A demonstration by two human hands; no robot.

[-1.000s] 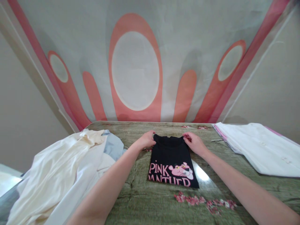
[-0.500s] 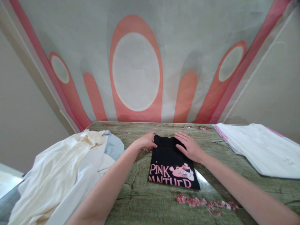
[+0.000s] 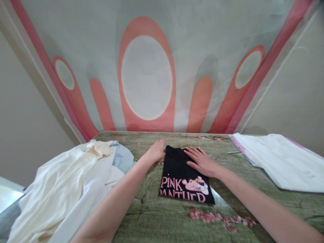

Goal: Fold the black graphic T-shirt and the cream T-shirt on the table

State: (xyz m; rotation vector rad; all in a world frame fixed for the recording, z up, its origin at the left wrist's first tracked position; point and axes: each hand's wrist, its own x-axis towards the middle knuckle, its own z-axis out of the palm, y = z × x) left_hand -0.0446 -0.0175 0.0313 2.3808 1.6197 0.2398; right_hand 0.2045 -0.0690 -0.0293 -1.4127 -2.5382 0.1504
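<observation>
Right hand (image 3: 202,162) lying flat and open on a folded black shirt (image 3: 176,168), left hand (image 3: 155,152) hanging loosely open just beside it.

Left hand (image 3: 156,152), right hand (image 3: 202,163) bare; fingers (image 3: 192,151) slim; forearms (image 3: 253,190) bare, tapering toward wrists (image 3: 218,170)

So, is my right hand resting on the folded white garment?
No, your right hand lies on the black Pink Panther shirt instead.
</observation>
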